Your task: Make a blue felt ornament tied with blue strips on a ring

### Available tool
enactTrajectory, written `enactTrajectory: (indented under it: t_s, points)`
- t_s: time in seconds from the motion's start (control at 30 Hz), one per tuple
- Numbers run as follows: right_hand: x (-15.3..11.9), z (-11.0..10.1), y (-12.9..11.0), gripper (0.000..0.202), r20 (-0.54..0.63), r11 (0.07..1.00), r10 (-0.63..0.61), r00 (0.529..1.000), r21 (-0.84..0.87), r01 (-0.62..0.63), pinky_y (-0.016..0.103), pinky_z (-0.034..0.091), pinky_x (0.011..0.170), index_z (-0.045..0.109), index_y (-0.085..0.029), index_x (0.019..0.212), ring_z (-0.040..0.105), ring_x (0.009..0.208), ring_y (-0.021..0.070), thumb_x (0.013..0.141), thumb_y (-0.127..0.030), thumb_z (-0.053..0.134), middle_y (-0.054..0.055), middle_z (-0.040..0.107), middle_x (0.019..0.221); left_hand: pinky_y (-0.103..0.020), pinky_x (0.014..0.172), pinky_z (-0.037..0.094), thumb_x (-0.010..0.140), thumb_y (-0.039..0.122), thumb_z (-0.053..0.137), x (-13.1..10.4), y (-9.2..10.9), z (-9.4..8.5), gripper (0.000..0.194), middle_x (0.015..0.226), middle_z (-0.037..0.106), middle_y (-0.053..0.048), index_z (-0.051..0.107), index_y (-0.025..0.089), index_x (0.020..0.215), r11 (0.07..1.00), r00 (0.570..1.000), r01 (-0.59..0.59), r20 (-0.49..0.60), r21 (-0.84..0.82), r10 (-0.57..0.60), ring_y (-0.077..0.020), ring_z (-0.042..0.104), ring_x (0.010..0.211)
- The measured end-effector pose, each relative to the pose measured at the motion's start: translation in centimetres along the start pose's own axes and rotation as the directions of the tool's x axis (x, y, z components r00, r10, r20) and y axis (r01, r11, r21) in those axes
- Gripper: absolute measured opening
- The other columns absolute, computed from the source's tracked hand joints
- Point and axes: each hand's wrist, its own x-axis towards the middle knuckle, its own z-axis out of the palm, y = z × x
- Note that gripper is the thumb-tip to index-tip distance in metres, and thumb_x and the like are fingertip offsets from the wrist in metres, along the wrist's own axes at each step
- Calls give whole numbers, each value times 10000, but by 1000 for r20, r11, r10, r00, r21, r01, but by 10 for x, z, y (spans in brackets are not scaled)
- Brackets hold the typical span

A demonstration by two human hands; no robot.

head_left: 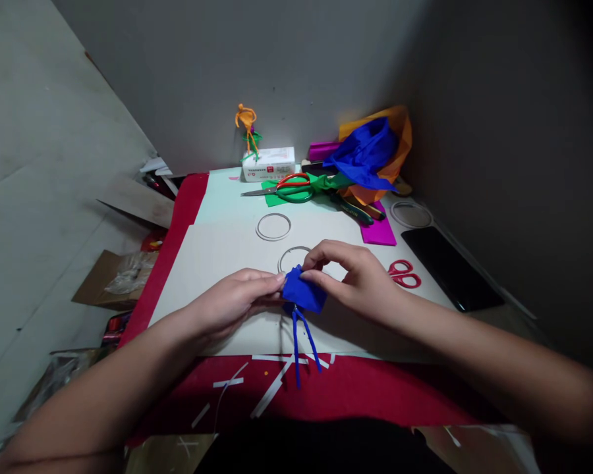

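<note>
A small blue fabric piece is pinched between left hand and right hand fingers; its strips dangling beneath could be torn if tugged.

The one camera is sitting on the person's head, looking forward and steeply down onto the table. It is hanging close above the hands at mid-frame, both forearms running in from the lower corners, while grey walls are filling the upper frame.
</note>
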Motion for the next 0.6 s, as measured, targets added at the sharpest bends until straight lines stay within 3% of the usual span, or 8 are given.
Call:
enactTrajectory:
  t_s: [0.13,0.2,0.33,0.43,0.53,0.6]
  points:
    - [-4,-4,-1,146,48,994,94,994,55,-97,270,452,736,597,-167,918,561,807,143,790,-220,642,38,621,892,-308,873,432,824,276,627,-2,1,1,206,812,703,-86,713,92,858,999,999,-6,-37,-34,5,-157,617,805]
    - [-6,-5,3,311,102,960,188,977,190,-205,282,462,749,564,-186,1038,569,847,154,753,-231,680,43,613,962,-310,865,437,827,271,622,-2,2,1,198,785,693,-78,707,92,826,999,999,-10,-51,-41,8,-153,611,790]
    - [-8,-2,14,469,248,692,380,891,562,-452,268,475,696,498,-202,1109,593,740,129,698,-207,725,4,616,830,-312,860,434,837,250,604,-2,1,1,195,763,682,-71,698,90,778,998,998,-34,-51,-52,31,-146,599,767]
    - [-8,2,17,508,338,496,454,825,673,-549,261,473,688,500,-211,1102,605,669,112,663,-196,755,-18,635,764,-258,790,435,841,241,598,-1,1,0,191,762,680,-62,703,96,774,998,997,-39,-63,-45,36,-128,589,744]
    - [-8,4,14,572,452,396,432,781,683,-614,273,473,767,486,-228,1133,637,793,132,639,-163,768,15,669,902,-240,748,423,862,259,570,-2,1,0,223,732,672,-51,712,107,781,999,997,-38,-66,6,38,-117,568,702]
    - [-8,4,11,591,477,416,407,779,662,-623,268,470,781,475,-232,1148,635,845,137,639,-151,765,26,667,947,-261,782,418,880,274,539,-2,1,1,247,752,678,-60,720,110,841,998,998,-37,-46,43,39,-129,571,720]
